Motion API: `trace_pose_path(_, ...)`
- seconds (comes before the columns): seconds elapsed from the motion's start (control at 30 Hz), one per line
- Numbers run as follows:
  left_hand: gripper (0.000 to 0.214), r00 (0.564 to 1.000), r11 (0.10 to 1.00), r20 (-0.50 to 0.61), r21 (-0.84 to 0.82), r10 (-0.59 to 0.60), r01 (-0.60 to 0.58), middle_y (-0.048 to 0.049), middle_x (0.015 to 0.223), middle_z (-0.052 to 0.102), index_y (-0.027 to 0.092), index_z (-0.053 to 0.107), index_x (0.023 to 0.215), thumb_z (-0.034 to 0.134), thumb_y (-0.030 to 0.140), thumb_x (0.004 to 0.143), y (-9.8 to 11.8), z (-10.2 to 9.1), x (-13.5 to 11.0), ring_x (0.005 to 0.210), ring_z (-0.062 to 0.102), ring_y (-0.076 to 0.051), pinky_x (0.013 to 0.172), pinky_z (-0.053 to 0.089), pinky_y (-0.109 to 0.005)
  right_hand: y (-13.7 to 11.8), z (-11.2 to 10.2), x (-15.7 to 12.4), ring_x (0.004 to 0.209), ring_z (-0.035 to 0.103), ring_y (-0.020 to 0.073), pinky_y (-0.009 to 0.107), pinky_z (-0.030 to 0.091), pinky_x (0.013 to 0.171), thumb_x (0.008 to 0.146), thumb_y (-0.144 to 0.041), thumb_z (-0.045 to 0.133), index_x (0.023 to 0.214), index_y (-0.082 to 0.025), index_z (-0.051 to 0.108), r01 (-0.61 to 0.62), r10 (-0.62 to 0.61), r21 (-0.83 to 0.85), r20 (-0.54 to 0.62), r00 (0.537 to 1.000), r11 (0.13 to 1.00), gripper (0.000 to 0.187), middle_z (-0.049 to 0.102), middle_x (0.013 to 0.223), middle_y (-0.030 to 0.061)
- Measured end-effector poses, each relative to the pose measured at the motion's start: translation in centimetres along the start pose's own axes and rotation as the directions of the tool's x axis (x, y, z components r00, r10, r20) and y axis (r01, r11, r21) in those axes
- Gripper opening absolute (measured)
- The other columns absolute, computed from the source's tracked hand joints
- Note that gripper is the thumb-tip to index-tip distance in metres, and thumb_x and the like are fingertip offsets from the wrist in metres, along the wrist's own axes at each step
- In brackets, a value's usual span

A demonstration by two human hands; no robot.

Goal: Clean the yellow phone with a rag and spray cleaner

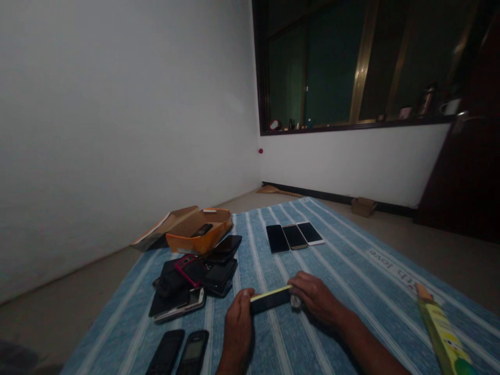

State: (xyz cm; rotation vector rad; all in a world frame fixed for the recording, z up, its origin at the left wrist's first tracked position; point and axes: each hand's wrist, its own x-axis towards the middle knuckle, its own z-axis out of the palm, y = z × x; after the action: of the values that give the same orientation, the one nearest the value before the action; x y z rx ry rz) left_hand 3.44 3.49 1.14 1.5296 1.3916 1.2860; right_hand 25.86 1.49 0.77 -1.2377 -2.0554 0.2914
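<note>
Low over the striped blue cloth, a dark phone with a pale yellow edge is tilted between my two hands. My left hand grips its left end. My right hand pinches the other end, with a small crumpled greyish wad under the fingers, perhaps cloth or tissue. Beyond them lie a black phone, a gold-edged phone and a white phone side by side. To the left is a heap of several phones, among them a pink-framed phone.
An open orange box with a phone inside stands behind the heap. A keypad phone and a black phone lie at the near left. On the right lies a yellow-green pack. A small carton rests on the floor.
</note>
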Motion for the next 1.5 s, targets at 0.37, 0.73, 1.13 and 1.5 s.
trace_pose_path(0.37, 0.047, 1.0, 1.0, 0.002, -0.002, -0.016, 0.016, -0.0099, 0.084, 0.076, 0.021, 0.07, 0.079, 0.043, 0.059, 0.083, 0.0, 0.0, 0.1, 0.089, 0.07, -0.031, 0.086, 0.054, -0.041, 0.7, 0.5, -0.8, 0.076, 0.06, 0.0159, 0.026, 0.043, 0.071, 0.095, -0.028, 0.046, 0.082, -0.019, 0.062, -0.153, 0.177, 0.323, -0.046, 0.983, 0.934, 0.023, 0.061, 0.078, 0.0008)
trace_pose_path(0.73, 0.048, 0.996, 0.992, -0.016, -0.096, -0.083, 0.082, -0.0102, 0.085, 0.075, 0.02, 0.069, 0.083, 0.042, 0.059, 0.085, -0.4, -0.2, 0.0, 0.089, 0.069, -0.03, 0.088, 0.053, -0.041, -1.0, 0.7, -0.4, 0.072, 0.057, 0.0167, 0.027, 0.042, 0.067, 0.091, -0.038, 0.053, 0.08, -0.019, 0.066, -0.175, 0.27, 0.529, -0.105, 0.957, 0.83, 0.026, 0.059, 0.074, 0.0002)
trace_pose_path(1.13, 0.047, 0.991, 0.952, 0.048, -0.275, -0.124, 0.132, -0.0114, 0.09, 0.078, 0.018, 0.068, 0.09, 0.046, 0.059, 0.087, -0.9, 0.5, 0.2, 0.093, 0.071, -0.03, 0.093, 0.051, -0.043, -5.1, -0.6, 1.0, 0.073, 0.058, 0.0162, 0.027, 0.042, 0.067, 0.098, -0.023, 0.046, 0.085, -0.02, 0.062, 0.066, -0.006, 0.214, -0.271, 0.963, 0.975, 0.021, 0.059, 0.078, 0.0023)
trace_pose_path(1.5, 0.049, 0.999, 0.979, -0.028, -0.203, -0.019, 0.013, -0.0091, 0.096, 0.076, 0.018, 0.071, 0.091, 0.057, 0.064, 0.081, 0.8, -0.3, -0.3, 0.094, 0.069, -0.029, 0.088, 0.054, -0.04, -9.0, 0.3, 3.7, 0.067, 0.052, 0.0172, 0.028, 0.034, 0.061, 0.09, -0.009, 0.052, 0.082, -0.019, 0.057, 0.159, -0.207, -0.291, -0.142, 0.968, 0.943, 0.013, 0.059, 0.076, 0.0031)
